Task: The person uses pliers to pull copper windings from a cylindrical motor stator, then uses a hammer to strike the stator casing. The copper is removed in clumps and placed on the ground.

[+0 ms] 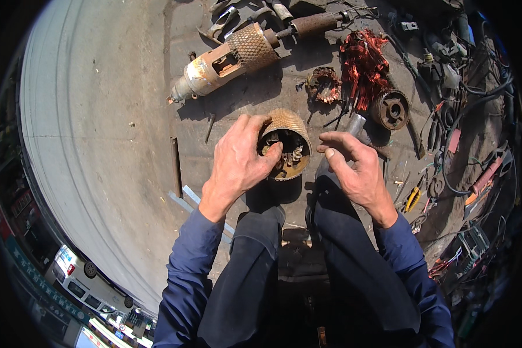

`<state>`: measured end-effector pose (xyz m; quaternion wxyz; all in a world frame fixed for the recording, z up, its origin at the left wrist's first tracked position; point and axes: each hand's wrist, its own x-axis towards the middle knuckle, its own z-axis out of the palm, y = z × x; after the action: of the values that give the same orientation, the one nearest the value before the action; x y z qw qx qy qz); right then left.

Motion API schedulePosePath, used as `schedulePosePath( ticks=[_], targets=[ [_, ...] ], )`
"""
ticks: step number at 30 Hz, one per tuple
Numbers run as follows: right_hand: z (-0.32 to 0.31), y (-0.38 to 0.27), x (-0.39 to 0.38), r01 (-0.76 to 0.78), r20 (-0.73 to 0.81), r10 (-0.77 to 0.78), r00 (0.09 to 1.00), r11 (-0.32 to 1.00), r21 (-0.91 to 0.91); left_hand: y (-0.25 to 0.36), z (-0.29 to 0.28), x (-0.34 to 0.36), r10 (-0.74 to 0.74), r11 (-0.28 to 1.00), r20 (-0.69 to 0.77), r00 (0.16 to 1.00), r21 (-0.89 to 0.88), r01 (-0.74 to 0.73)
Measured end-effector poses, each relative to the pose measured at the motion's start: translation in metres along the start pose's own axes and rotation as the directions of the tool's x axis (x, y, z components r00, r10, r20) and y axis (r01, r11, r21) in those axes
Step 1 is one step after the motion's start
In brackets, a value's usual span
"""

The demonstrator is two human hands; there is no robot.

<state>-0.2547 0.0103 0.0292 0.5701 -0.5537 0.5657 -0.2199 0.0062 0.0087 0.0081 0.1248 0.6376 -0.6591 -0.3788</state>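
Cylinder: the diamond-textured cylinder (296, 125) sat mid-ground, ahead of the knees, its mouth tipped towards the person; I couldn't tell whether it touched the ground.
Inside it: jagged metal pieces (294, 154) showed in the mouth.
Left hand: the left hand (238, 155) gripped the rim, fingers over the outer wall, thumb inside the mouth.
Right hand: the right hand (358, 171) hung just beside the cylinder, apart from it, fingers loosely curled, with nothing visible in it.
Far edge of the ground: a long motor-like assembly (205, 74) lay there; towards the far right corner were a red wire heap (363, 62) and a round slotted housing (392, 110).
Right edge: yellow-handled pliers (412, 199) lay near tangled cables (474, 110).
Slip risk: with one hand gripping, the cylinder could have rolled or twisted if pushed from the free side.
Cut risk: the bare thumb was near those jagged pieces; a sudden shift might have nicked it.
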Motion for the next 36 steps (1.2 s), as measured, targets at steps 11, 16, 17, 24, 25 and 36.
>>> schedulePosePath(
  ticks=[11, 16, 17, 24, 25, 36],
  targets=[
    [0.031, -0.01, -0.009, 0.382, 0.128, -0.364, 0.923, 0.91, -0.162, -0.057, 0.015, -0.027, -0.239, 0.721, -0.062, 0.969, -0.679, 0.135],
    [0.019, -0.009, -0.009, 0.234, 0.085, -0.221, 0.972, 0.951, -0.203, -0.099, 0.021, -0.026, -0.506, 0.518, -0.052, 0.861, -0.816, 0.256],
    [0.019, -0.01, -0.009, 0.277, 0.109, -0.259, 0.96, 0.935, -0.22, -0.104, 0.022, -0.026, -0.525, 0.498, -0.039, 0.85, -0.824, 0.27],
    [0.028, -0.025, -0.007, 0.354, 0.207, -0.313, 0.927, 0.912, -0.207, -0.141, 0.025, -0.014, -0.743, 0.051, 0.045, 0.668, -0.991, 0.123],
    [0.026, -0.025, -0.006, 0.326, 0.186, -0.292, 0.938, 0.926, -0.191, -0.149, 0.023, -0.008, -0.76, 0.007, 0.059, 0.647, -0.995, 0.099],
    [-0.008, -0.07, 0.084, 0.501, 0.185, -0.472, 0.862, 0.735, -0.457, -0.204, 0.001, 0.089, -0.82, -0.381, 0.245, 0.517, -0.908, -0.173]
  ],
)
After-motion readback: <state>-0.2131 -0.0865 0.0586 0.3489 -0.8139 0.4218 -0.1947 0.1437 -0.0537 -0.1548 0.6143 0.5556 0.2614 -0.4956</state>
